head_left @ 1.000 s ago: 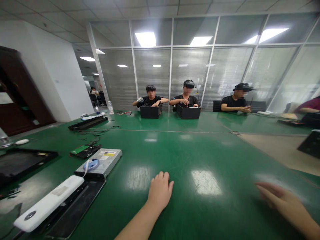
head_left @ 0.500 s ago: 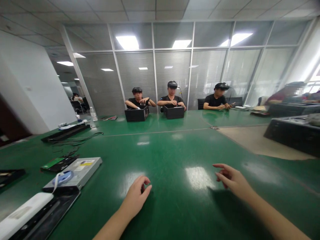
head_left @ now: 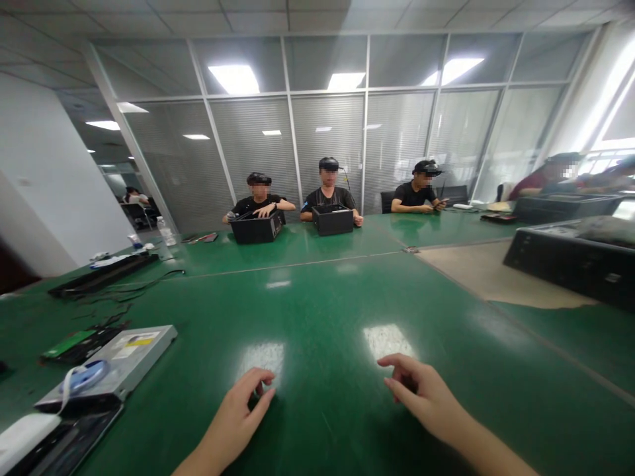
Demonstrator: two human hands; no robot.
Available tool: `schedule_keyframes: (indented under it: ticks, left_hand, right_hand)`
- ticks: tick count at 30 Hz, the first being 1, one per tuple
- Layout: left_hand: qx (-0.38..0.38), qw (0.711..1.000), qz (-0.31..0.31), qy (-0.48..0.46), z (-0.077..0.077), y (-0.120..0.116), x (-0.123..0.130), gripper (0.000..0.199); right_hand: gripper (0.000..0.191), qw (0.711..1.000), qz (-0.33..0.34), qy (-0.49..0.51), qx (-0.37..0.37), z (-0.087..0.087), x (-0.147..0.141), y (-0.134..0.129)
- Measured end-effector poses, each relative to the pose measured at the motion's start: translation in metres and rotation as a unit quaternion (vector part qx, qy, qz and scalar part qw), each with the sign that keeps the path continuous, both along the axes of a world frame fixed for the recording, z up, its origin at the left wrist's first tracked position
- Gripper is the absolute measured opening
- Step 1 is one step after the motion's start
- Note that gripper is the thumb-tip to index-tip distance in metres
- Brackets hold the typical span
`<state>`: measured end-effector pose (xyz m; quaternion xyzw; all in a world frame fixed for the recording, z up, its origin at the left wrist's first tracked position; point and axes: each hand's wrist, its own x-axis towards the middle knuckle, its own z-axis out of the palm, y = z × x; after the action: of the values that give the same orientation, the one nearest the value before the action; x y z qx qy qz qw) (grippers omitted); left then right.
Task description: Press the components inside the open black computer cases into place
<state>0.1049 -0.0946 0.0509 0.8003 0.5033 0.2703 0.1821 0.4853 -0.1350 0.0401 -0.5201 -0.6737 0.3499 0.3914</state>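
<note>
My left hand (head_left: 247, 402) hovers over the green table (head_left: 307, 317), its fingers loosely curled and the thumb apart from them, with nothing in it. Across from it, my right hand (head_left: 419, 391) is also held over the tabletop, index finger stretched out and thumb apart, holding nothing. Nearest to my left hand lies a silver optical drive (head_left: 133, 357) with a yellow label. A blue round item (head_left: 85, 375) with a white strap rests on the drive. Beside it, a white power strip (head_left: 27, 433) sits on a black panel (head_left: 94, 433).
A green circuit board (head_left: 74, 344) and a long black bar (head_left: 102, 274) lie at the left, near a clear bottle (head_left: 166, 233). Far across, people sit behind black computer cases (head_left: 256, 229), (head_left: 333, 221). Another black case (head_left: 565, 268) stands on brown cardboard (head_left: 461, 274) at right.
My right hand has moved left and lower, closer to my left hand. The whole view has shifted, so the table items appear further left. A co-worker opposite has moved their hands on a case.
</note>
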Motion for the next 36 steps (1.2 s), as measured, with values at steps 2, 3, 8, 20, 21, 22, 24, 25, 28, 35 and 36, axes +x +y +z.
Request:
schedule_keyframes:
  ticks: [2,3,8,20,21,22,24,25,28,35,36]
  left_hand:
    - [0.006,1.000,0.004,0.001,-0.001,0.000,0.000,0.026]
    - [0.008,1.000,0.006,0.003,-0.001,0.000,0.000,0.026]
    - [0.020,1.000,-0.010,0.010,0.002,-0.002,-0.002,0.028]
    - [0.023,0.998,-0.055,-0.017,-0.009,-0.005,-0.021,0.023]
    - [0.025,0.998,-0.057,-0.020,-0.008,-0.006,-0.022,0.023]
    - [0.026,0.998,-0.058,-0.024,-0.008,-0.007,-0.023,0.023]
    - [0.026,0.998,-0.053,-0.037,-0.006,-0.006,-0.024,0.024]
    - [0.026,0.997,-0.047,-0.046,-0.006,-0.004,-0.025,0.024]
    - [0.036,0.995,-0.005,-0.096,-0.010,0.008,-0.030,0.028]
    - [0.029,0.948,0.121,-0.292,-0.025,0.043,-0.043,0.035]
    - [0.026,0.940,0.133,-0.312,-0.024,0.044,-0.044,0.035]
  right_hand:
    - [0.028,1.000,-0.012,-0.005,0.012,0.000,0.003,0.001]
    - [0.028,1.000,-0.022,-0.005,0.019,0.000,0.004,0.001]
    - [0.038,0.985,-0.101,-0.052,0.133,0.013,0.000,-0.008]
    - [0.067,0.831,-0.222,-0.441,0.255,0.089,-0.006,0.118]
    - [0.061,0.832,-0.230,-0.449,0.231,0.089,-0.003,0.127]
    - [0.055,0.833,-0.237,-0.452,0.215,0.089,-0.001,0.134]
    - [0.041,0.834,-0.245,-0.448,0.207,0.090,0.000,0.138]
    - [0.035,0.835,-0.243,-0.448,0.207,0.091,-0.001,0.137]
    - [0.028,0.835,-0.232,-0.450,0.214,0.093,-0.009,0.121]
    - [0.024,0.869,-0.158,-0.394,0.253,0.092,-0.050,-0.007]
    - [0.023,0.879,-0.141,-0.382,0.247,0.096,-0.060,-0.036]
